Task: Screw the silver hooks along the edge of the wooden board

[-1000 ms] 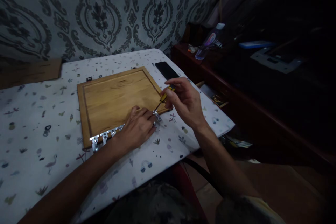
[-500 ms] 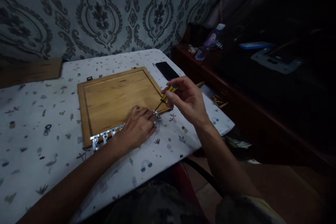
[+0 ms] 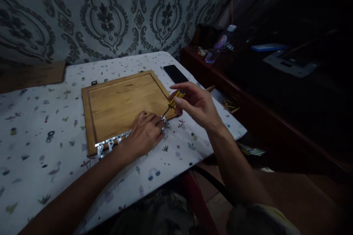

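A wooden board (image 3: 124, 99) with a raised frame lies flat on the table. Along its near edge runs a silver metal hook rail (image 3: 110, 141), its middle hidden beneath my left hand (image 3: 147, 132). The fingers of that hand are bent over the rail and hold it against the board near the right end. My right hand (image 3: 197, 104) grips a screwdriver (image 3: 176, 99) with a yellow and black handle between thumb and fingers. Its shaft slants down left, and the tip meets the rail's right end (image 3: 164, 120). Whether a screw sits under the tip is too small to tell.
A black phone (image 3: 175, 74) lies behind the board's right corner. Cardboard (image 3: 33, 75) rests at the table's far left. To the right stands a dark red cabinet (image 3: 193, 57) with a plastic bottle (image 3: 220, 44) and an open drawer (image 3: 226, 101). A patterned wall closes the back.
The fingers of my right hand have shifted on the screwdriver handle, with the index finger straighter. The screwdriver tip, my left hand and the board stay in place.
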### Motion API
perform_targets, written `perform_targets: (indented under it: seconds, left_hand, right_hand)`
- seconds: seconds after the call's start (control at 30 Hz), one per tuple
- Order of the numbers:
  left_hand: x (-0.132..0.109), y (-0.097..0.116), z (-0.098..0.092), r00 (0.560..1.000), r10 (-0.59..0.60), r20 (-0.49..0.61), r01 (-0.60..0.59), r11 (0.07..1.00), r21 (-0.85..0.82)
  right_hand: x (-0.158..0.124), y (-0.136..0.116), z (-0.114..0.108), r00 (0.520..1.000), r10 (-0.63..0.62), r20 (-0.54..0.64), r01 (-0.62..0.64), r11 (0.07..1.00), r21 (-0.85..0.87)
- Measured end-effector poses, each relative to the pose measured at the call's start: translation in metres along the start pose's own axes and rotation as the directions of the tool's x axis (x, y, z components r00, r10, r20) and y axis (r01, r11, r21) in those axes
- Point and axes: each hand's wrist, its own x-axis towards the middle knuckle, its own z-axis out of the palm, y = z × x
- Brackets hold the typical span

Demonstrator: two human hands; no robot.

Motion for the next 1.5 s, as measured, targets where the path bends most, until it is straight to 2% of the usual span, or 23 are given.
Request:
perform_targets:
  seconds: [0.1, 0.3, 0.6, 0.83, 1.1, 1.33, 1.5]
  left_hand:
    - [0.000, 0.000, 0.000, 1.000, 0.001, -0.004, -0.001, 1.000, -0.007]
    - [0.001, 0.001, -0.002, 1.000, -0.004, 0.005, 0.004, 1.000, -0.008]
    - [0.001, 0.000, 0.002, 1.000, -0.004, 0.001, 0.004, 1.000, 0.001]
    - [0.000, 0.001, 0.000, 1.000, -0.001, -0.007, 0.001, 1.000, -0.001]
    - [0.001, 0.001, 0.000, 1.000, 0.005, -0.006, -0.005, 1.000, 0.002]
    - [0.001, 0.000, 0.000, 1.000, 0.001, -0.005, -0.002, 1.000, -0.009]
    - [0.001, 0.000, -0.001, 1.000, -0.007, 0.015, 0.007, 1.000, -0.007]
  right_hand:
    - [0.000, -0.001, -0.004, 0.999, 0.008, 0.046, -0.006, 0.999, -0.032]
    - [0.001, 0.005, 0.008, 0.995, -0.040, -0.090, 0.027, 0.989, -0.146]
    - [0.000, 0.001, -0.002, 0.997, -0.006, 0.073, 0.016, 0.990, -0.137]
    - [0.000, 0.012, 0.006, 0.992, -0.099, -0.073, 0.071, 0.947, -0.312]
    - [-0.004, 0.012, 0.007, 0.995, -0.084, -0.056, 0.063, 0.948, -0.311]
    - [-0.008, 0.012, 0.005, 0.994, -0.108, 0.027, 0.111, 0.937, -0.330]
    - [-0.006, 0.011, 0.005, 0.993, -0.119, -0.007, 0.108, 0.921, -0.375]
